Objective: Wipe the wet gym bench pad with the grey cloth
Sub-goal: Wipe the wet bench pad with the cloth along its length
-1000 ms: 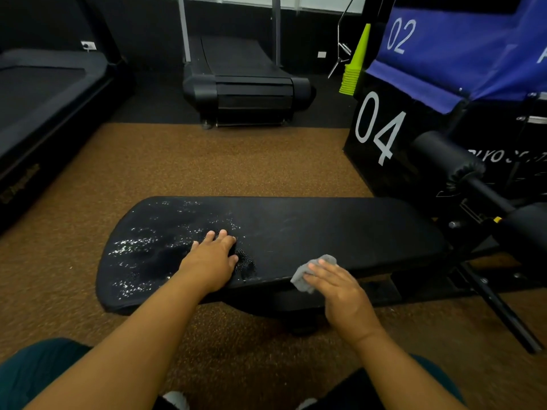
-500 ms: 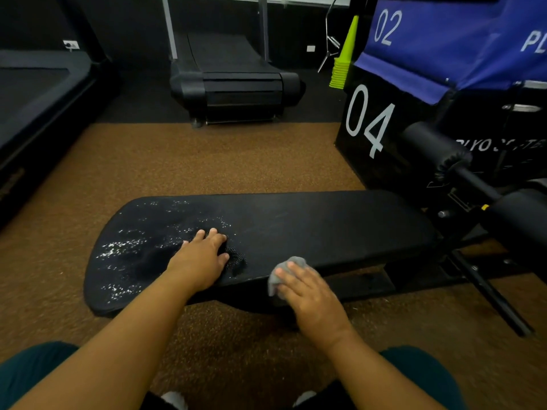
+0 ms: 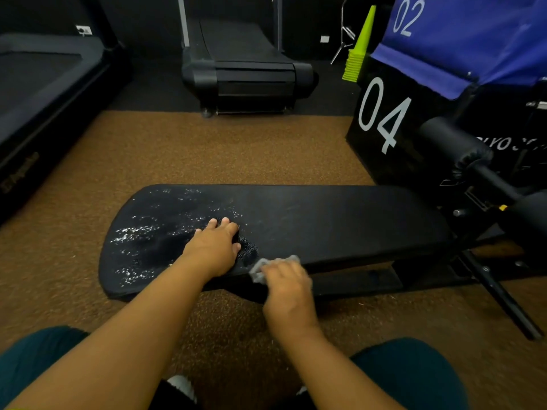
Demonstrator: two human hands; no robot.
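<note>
The black gym bench pad (image 3: 340,226) lies across the middle of the view, its left half speckled with shiny water drops. My left hand (image 3: 214,250) rests flat on the pad at the right edge of the wet patch, fingers spread and holding nothing. My right hand (image 3: 288,287) presses the small grey cloth (image 3: 260,269) against the pad's near edge, just right of the left hand. Only the cloth's upper and left rim shows past the fingers, and the hand is motion-blurred.
The bench frame and a black leg (image 3: 503,303) run off to the right, with padded rollers (image 3: 455,143) above. A black box marked 04 (image 3: 381,119) stands behind. A curved treadmill (image 3: 245,75) is at the back, another machine (image 3: 44,99) at left. Brown floor (image 3: 222,149) surrounds the bench.
My right hand has slid the grey cloth leftward along the pad's near edge, closer to my left hand. My left hand has stayed pressed on the pad.
</note>
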